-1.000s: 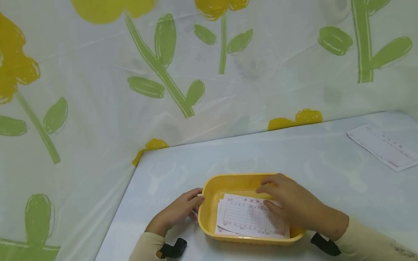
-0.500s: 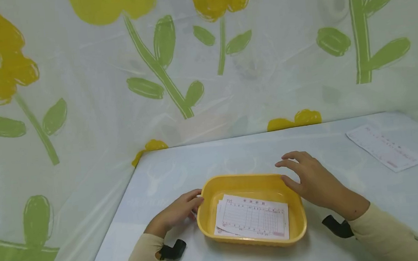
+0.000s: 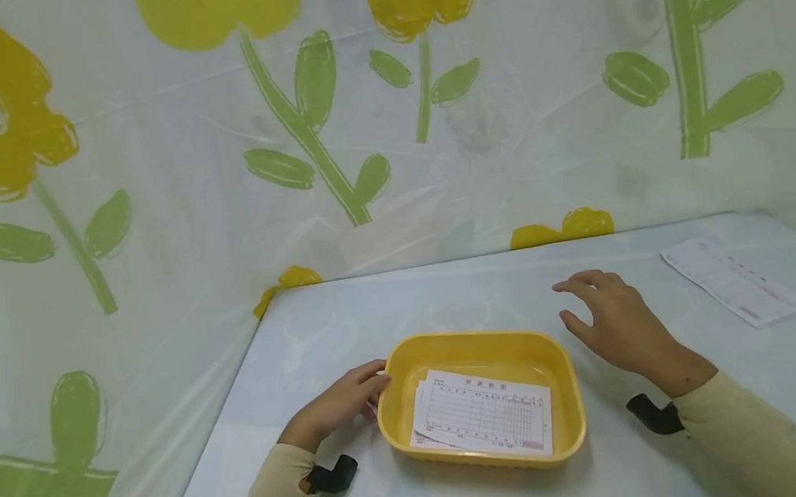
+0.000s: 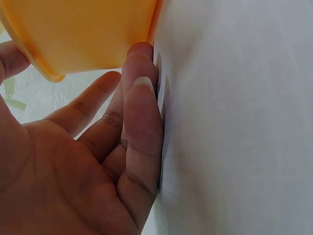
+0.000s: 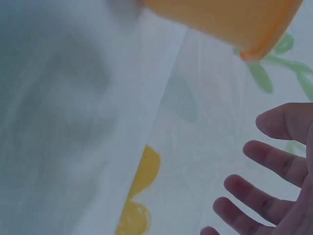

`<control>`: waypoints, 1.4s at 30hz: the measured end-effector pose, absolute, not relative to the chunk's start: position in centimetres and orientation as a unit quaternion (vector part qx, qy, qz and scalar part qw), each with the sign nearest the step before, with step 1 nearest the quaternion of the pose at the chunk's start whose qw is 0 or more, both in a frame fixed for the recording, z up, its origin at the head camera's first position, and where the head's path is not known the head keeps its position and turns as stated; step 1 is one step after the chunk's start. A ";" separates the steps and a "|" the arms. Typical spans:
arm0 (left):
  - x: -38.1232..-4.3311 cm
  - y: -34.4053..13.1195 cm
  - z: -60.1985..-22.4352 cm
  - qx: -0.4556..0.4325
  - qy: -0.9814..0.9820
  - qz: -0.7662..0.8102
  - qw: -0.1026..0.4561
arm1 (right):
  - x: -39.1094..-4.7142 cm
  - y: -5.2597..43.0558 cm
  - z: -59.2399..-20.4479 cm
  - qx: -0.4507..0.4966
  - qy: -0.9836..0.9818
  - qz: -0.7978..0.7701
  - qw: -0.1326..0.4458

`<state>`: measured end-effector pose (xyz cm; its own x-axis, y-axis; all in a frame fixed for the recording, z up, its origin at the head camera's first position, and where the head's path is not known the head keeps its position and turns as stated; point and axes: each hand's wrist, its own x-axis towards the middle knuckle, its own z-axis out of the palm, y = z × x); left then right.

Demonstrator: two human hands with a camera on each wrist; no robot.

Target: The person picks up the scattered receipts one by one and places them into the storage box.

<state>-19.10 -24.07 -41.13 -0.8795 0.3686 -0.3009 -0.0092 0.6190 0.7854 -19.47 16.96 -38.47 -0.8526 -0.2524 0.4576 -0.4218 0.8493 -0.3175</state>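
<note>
A yellow plastic basket (image 3: 477, 340) stands on the table, holding a small stack of printed paper forms (image 3: 487, 414) with ruled lines and red print. My left hand (image 3: 337, 404) rests at its left end, thumb at the rim. In the left wrist view the fingers (image 4: 142, 112) of that hand lie loosely along the tabletop, tips close to the basket's outer wall. To the right of the basket, my right hand (image 3: 614, 324) hovers with fingers spread and nothing between them. The right wrist view shows those fingers (image 5: 264, 200) apart from the basket (image 5: 230, 19).
Another printed slip (image 3: 735, 280) lies alone toward the far right of the pale table (image 3: 347, 316). A white curtain (image 3: 542, 109) with yellow flowers and green leaves hangs behind the table and along its left side. Black bands (image 3: 332, 474) sit at both wrists.
My right hand has lifted out from over the papers in the basket and moved right and farther back, past the rim. The left hand and the basket have stayed in place.
</note>
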 end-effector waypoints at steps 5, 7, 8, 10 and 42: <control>-19.0 -24.2 -41.3 0.100 0.871 0.426 0.223 | -20.3 18.3 -38.8 0.141 -0.951 0.216 0.169; -18.9 -24.2 -41.3 0.100 0.871 0.425 0.225 | -20.6 19.0 -39.0 0.128 -0.954 0.224 0.154; -18.9 -24.2 -41.3 0.101 0.871 0.425 0.225 | -20.8 19.3 -39.0 0.122 -0.954 0.227 0.149; -18.9 -24.2 -41.3 0.099 0.872 0.423 0.224 | -21.2 20.0 -39.0 0.106 -0.958 0.230 0.133; -19.8 -24.4 -40.1 0.080 0.884 0.407 0.216 | -23.6 31.3 -40.4 -0.010 -0.974 0.219 0.059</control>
<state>-19.77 -24.42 -40.13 -0.8940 0.3179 -0.3157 -0.0333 0.6555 0.7544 -23.62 31.29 -40.37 -0.9929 0.0450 0.1102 -0.0066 0.9037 -0.4281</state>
